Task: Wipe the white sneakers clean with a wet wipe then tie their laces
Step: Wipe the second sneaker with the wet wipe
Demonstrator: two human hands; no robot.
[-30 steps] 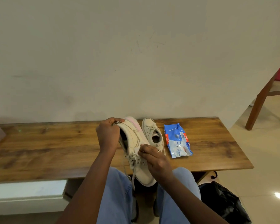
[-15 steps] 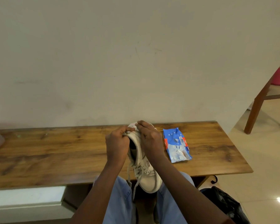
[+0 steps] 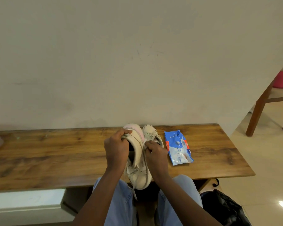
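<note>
left hand [image 3: 116,149] fingers grip the sneaker [image 3: 140,177] by its heel; right hand [image 3: 155,152] fingers pinch the wipe [image 3: 144,141]: best rubbed firmly along the side under them.

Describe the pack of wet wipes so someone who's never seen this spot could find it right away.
Find the long wooden bench against the plain wall. Right of its middle rests a white sneaker, and the pack lies flat just right of it. It's the only blue thing there, a shiny pouch with red patches.
</note>
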